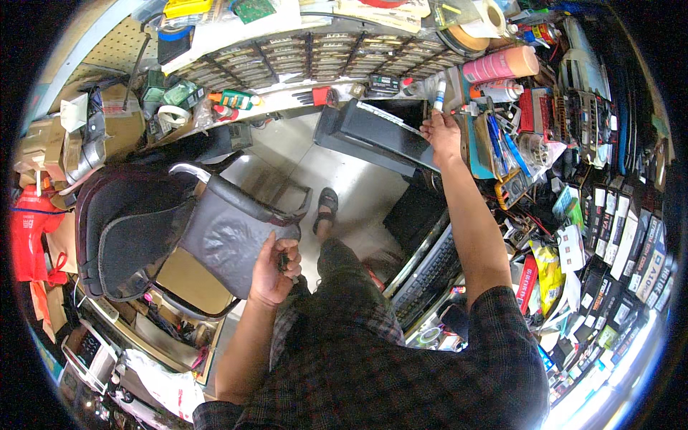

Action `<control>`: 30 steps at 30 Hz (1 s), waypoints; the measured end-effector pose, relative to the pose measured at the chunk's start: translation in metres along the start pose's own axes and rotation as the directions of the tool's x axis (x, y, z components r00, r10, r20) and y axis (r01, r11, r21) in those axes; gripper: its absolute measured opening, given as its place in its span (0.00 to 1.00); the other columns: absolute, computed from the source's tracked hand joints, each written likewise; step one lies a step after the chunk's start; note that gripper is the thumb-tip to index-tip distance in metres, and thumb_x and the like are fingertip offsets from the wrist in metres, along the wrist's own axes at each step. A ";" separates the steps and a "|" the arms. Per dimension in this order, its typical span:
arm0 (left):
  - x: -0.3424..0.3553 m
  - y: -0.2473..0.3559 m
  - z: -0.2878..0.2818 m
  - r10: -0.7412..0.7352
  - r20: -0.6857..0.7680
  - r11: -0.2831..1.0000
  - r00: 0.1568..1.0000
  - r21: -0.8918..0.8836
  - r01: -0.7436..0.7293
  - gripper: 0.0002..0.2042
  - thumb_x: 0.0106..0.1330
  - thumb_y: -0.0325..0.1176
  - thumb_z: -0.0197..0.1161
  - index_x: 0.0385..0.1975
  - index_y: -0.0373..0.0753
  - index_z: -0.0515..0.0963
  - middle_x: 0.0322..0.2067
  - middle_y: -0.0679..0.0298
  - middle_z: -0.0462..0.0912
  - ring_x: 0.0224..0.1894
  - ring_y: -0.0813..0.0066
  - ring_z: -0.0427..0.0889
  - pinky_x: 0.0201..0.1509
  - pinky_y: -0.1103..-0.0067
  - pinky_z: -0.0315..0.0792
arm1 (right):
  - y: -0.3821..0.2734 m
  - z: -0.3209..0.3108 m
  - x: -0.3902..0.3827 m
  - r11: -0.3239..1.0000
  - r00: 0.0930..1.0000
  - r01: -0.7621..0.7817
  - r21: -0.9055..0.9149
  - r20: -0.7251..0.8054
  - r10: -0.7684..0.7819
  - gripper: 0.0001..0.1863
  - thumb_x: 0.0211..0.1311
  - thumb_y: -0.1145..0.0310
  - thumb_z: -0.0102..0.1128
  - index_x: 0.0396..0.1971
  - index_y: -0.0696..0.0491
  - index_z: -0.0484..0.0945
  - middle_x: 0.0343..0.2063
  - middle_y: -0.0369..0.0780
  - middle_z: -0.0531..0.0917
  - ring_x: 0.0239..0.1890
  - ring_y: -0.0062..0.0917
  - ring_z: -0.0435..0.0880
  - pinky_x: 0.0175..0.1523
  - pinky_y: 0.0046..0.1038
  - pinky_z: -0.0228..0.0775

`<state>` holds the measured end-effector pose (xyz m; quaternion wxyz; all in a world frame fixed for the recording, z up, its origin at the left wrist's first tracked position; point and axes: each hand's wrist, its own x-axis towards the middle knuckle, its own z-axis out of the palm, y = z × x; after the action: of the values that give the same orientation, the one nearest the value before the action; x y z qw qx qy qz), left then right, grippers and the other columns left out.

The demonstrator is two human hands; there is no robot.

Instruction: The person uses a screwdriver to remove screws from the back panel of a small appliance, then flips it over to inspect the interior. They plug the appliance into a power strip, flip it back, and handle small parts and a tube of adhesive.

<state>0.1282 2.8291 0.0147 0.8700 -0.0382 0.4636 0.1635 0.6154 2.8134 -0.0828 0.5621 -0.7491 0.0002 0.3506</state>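
My right hand (442,136) reaches out to the far right, its fingers closed round the lower end of a slim white tube with a blue band (439,94). The tube stands nearly upright at the edge of the cluttered bench. In front of my body, above the chair seat's right side, my left hand (274,276) is curled round a small dark object (284,259). Most of that object is hidden by the fingers, and its kind cannot be made out.
A black office chair (229,229) stands at the left. Ahead is a rack of small drawers (315,57). A pink bottle (502,64), a yellow multimeter (510,188) and stacked boxes (616,236) crowd the right, with a keyboard (430,276) closer in.
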 end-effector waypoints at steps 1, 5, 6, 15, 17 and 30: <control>0.003 -0.001 0.000 0.005 -0.020 1.000 1.000 0.023 -0.004 0.24 0.76 0.56 0.54 0.38 0.38 0.82 0.26 0.68 0.72 0.24 0.78 0.66 0.24 0.83 0.59 | 0.001 0.001 0.007 1.000 1.000 -0.014 0.003 -0.009 0.014 0.13 0.75 0.59 0.60 0.45 0.54 0.76 0.31 0.38 0.84 0.30 0.23 0.84 0.34 0.26 0.75; 0.010 -0.004 0.003 -0.009 -0.031 0.997 0.999 0.074 0.011 0.24 0.75 0.58 0.55 0.38 0.39 0.82 0.26 0.68 0.74 0.25 0.78 0.67 0.24 0.83 0.59 | 0.012 0.000 0.045 0.989 0.998 -0.051 0.140 -0.031 0.056 0.15 0.75 0.57 0.59 0.46 0.55 0.75 0.34 0.40 0.84 0.32 0.27 0.85 0.36 0.26 0.76; 0.011 -0.004 0.004 -0.019 -0.023 0.997 1.000 0.077 0.021 0.24 0.75 0.58 0.56 0.38 0.40 0.82 0.25 0.68 0.74 0.25 0.78 0.68 0.24 0.83 0.59 | 0.014 0.000 0.055 0.981 0.998 -0.047 0.189 -0.022 0.052 0.15 0.75 0.57 0.59 0.47 0.55 0.75 0.35 0.40 0.84 0.33 0.28 0.85 0.36 0.26 0.76; 0.044 0.025 0.030 0.109 0.182 0.965 0.977 -0.255 -0.060 0.31 0.77 0.60 0.50 0.55 0.34 0.79 0.45 0.56 0.84 0.44 0.59 0.83 0.48 0.70 0.79 | 0.012 0.026 0.136 0.905 0.974 0.121 0.408 -0.226 -0.029 0.16 0.78 0.61 0.54 0.51 0.60 0.75 0.42 0.44 0.84 0.32 0.30 0.87 0.34 0.29 0.84; 0.048 0.029 0.036 0.147 0.179 0.950 0.973 -0.301 -0.088 0.31 0.78 0.58 0.49 0.59 0.32 0.76 0.52 0.51 0.83 0.52 0.53 0.83 0.57 0.65 0.80 | 0.012 0.033 0.131 0.851 0.978 0.114 0.513 -0.208 -0.006 0.22 0.79 0.58 0.51 0.61 0.59 0.68 0.54 0.42 0.80 0.45 0.38 0.88 0.47 0.32 0.87; 0.060 0.029 0.059 0.206 0.277 0.934 0.939 -0.340 -0.105 0.30 0.80 0.53 0.46 0.64 0.29 0.70 0.67 0.44 0.70 0.70 0.45 0.69 0.73 0.58 0.68 | -0.015 0.071 -0.034 0.906 0.979 0.089 0.415 0.133 -0.157 0.21 0.74 0.57 0.56 0.58 0.55 0.73 0.44 0.41 0.82 0.47 0.32 0.80 0.56 0.32 0.73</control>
<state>0.1968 2.8841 0.0013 0.8978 -0.1158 0.2911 0.3096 0.5585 2.8659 -0.0611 0.7247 -0.5831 -0.0203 0.3666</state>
